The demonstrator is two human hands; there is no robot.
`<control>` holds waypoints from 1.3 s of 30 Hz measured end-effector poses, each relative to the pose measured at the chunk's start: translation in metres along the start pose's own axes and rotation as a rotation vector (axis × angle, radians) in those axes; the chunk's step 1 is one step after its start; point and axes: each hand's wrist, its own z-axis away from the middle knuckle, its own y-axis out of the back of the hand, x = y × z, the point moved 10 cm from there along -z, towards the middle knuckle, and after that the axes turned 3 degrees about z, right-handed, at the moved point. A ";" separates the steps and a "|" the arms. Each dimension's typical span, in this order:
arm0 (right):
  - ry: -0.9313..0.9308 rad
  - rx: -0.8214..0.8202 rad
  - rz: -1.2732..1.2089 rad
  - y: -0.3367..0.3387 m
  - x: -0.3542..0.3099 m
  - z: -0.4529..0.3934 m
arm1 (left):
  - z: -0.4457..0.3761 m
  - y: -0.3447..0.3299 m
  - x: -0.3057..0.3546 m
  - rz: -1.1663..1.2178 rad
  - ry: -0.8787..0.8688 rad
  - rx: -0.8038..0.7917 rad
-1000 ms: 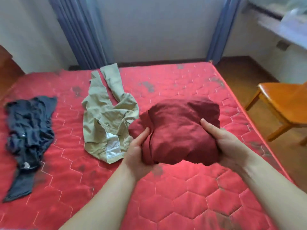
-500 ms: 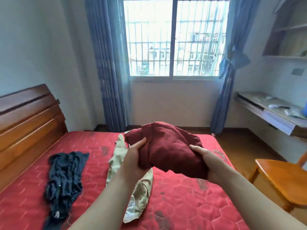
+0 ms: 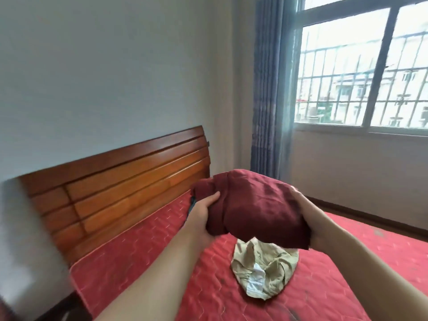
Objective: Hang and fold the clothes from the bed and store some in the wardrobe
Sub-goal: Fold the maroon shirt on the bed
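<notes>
The person is holding a folded maroon garment (image 3: 252, 205) up above the bed (image 3: 162, 262), the left hand (image 3: 203, 214) gripping its left end with the thumb on top, the right hand (image 3: 308, 218) cupping its right end. Beige trousers (image 3: 266, 269) are lying crumpled mid-mattress, directly beneath. No writing is showing anywhere.

- You held a folded maroon garment (image 3: 254, 205) above the red bed (image 3: 162, 262), left hand (image 3: 203, 218) and right hand (image 3: 308, 216) gripping its sides.
- Khaki trousers (image 3: 264, 269) lay crumpled below it, near the wooden headboard (image 3: 120, 181).
</notes>
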 end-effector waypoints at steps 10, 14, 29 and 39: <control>-0.128 -0.334 0.169 -0.271 0.087 0.034 | 0.144 0.202 0.127 0.075 -0.255 0.252; -0.267 -0.569 0.135 -0.403 0.154 0.073 | 0.208 0.301 0.164 0.148 -0.323 0.327; -0.154 -0.854 0.224 -0.723 0.247 0.184 | 0.403 0.561 0.271 0.289 -0.644 0.733; -0.153 -1.149 0.276 -0.905 0.281 0.210 | 0.464 0.659 0.342 0.259 -0.785 1.024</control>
